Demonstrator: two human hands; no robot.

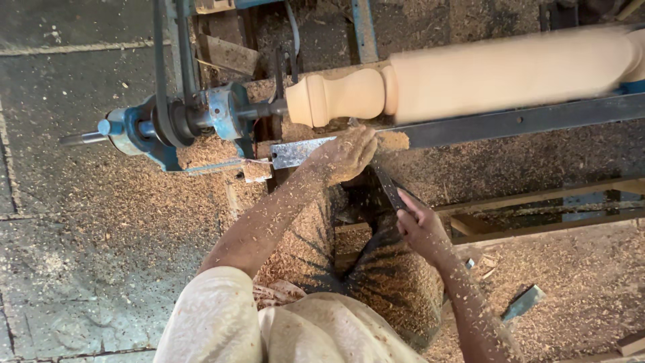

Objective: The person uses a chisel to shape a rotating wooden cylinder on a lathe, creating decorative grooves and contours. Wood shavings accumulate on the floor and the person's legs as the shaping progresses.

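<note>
Sawdust everywhere on this concrete floor [74, 222], piled thick under the lathe and all over the person's lap. Pale wooden spindle [470, 74] is mounted across the top of the view, blurred, with a rounded knob shape turned at its left end, right next to the blue headstock [168, 124] and its dark belt [160, 60].

Left hand [346, 153] sits on the flat metal tool rest [470, 124] just below the spindle, fingers curled down over the front end of a dark chisel [388, 185], coated in wood dust. The tip is hidden under that hand, so can't tell if it touches the wood. Right hand [422, 228] is lower and closer to the body, fingers wrapped around the back end of the same chisel.

Another chisel-like tool with a bluish blade [524, 302] lies in the shavings off to the right, well apart from both hands. Wooden frame rails [537, 202] run under the lathe.
</note>
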